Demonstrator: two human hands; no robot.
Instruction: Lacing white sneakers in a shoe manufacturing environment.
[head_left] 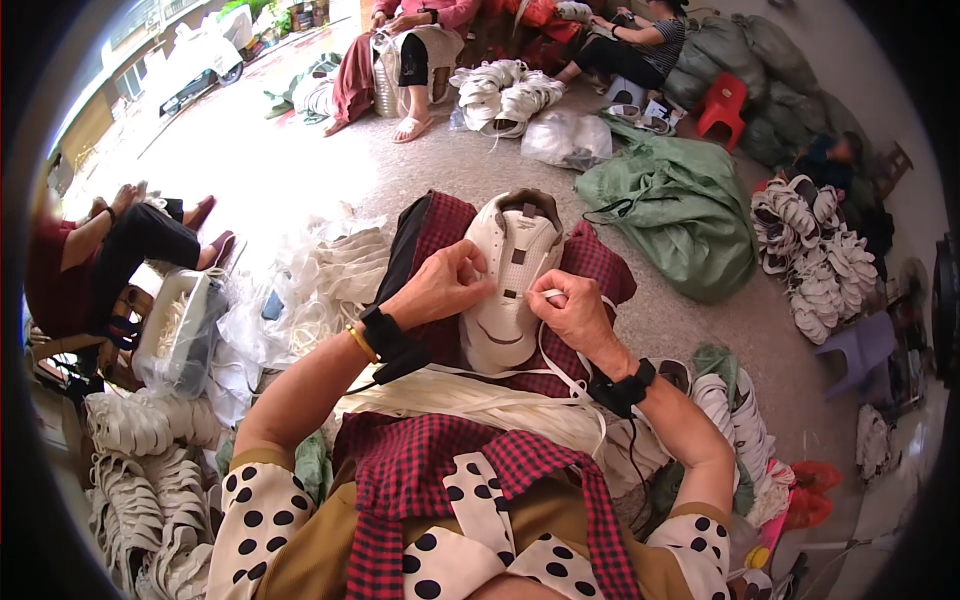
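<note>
A cream sneaker (497,335) lies on my lap with its toe toward me and its dark-lined opening away from me. My left hand (440,280) is at the shoe's left side, thumb and index finger closed together near the eyelet edge; whatever they pinch is hidden. On the other side, my right hand (572,312) pinches a white shoelace (553,294) close to the eyelets. A pale strand hangs down past my right wrist. A bundle of loose shoelaces (480,400) lies across my lap, over red-and-black checked cloth (420,450).
Piles of pale shoes stand at the lower left (155,430), far middle (505,95) and right (815,255). A green sack (680,205) lies ahead right, near a red stool (722,108). A plastic tub (180,335) is at left. Other people sit at left and far side.
</note>
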